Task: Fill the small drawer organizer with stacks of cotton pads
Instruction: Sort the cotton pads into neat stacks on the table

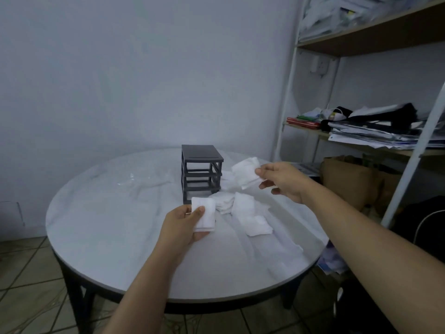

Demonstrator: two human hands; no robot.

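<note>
Left hand (183, 225) nearest, grip closed on a stack of cotton pads (203, 214), loose pads (250, 213) heaped on the tabletop (108, 213) at its 2 o'clock, right hand (281, 182) farther out, grip pinching a second stack (246, 172) (thumb on top), dark drawer organizer (201, 173) upright at the heap's 11 o'clock.

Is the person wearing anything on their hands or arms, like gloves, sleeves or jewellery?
No. The left hand and the right hand are bare, with no gloves. Both forearms are uncovered right to the edge of the picture, so no sleeve shows. No watch, bracelet or ring can be seen on either side.
</note>
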